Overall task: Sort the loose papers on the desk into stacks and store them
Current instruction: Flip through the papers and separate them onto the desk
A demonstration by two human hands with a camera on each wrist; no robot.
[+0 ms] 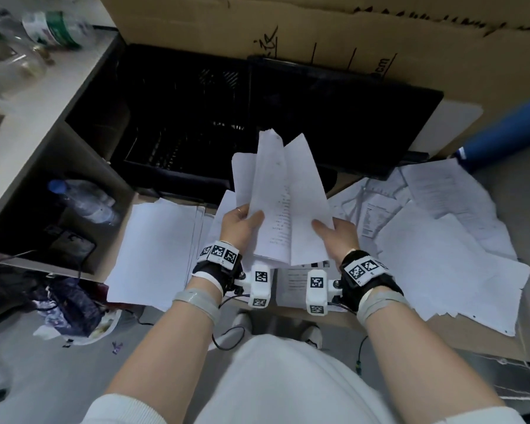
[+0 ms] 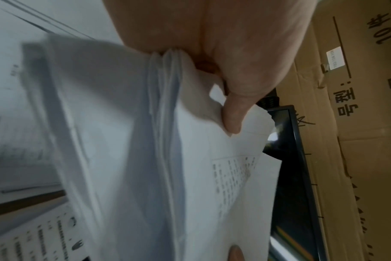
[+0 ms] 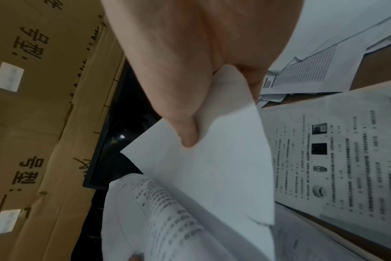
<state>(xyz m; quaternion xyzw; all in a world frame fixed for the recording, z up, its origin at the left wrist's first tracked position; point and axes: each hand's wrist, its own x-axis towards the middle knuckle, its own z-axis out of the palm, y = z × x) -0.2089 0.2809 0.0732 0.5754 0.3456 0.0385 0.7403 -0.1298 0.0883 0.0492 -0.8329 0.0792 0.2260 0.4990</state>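
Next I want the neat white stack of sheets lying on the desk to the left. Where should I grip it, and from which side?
Judging by its pose, take the neat white stack of sheets at its near edge, coming from the front. That edge overhangs the brown desk, so fingers could slip underneath. Both the left hand and the right hand hold the fanned white papers.

We see the head view dim and cool, with soft even light and faint shadows; the crate (image 1: 178, 117) and monitor (image 1: 343, 117) sink into near-black with no detail, and the bottles (image 1: 43, 35) at the top left corner smear and bend with the wide lens. In the left wrist view we find the papers (image 2: 145, 141) streaked with motion blur, the print on them unreadable, and a small glare spot on the monitor (image 2: 277, 130). In the right wrist view the thumb (image 3: 185, 123) is soft and close, while the printed sheet (image 3: 346, 159) on the desk stays only half sharp.
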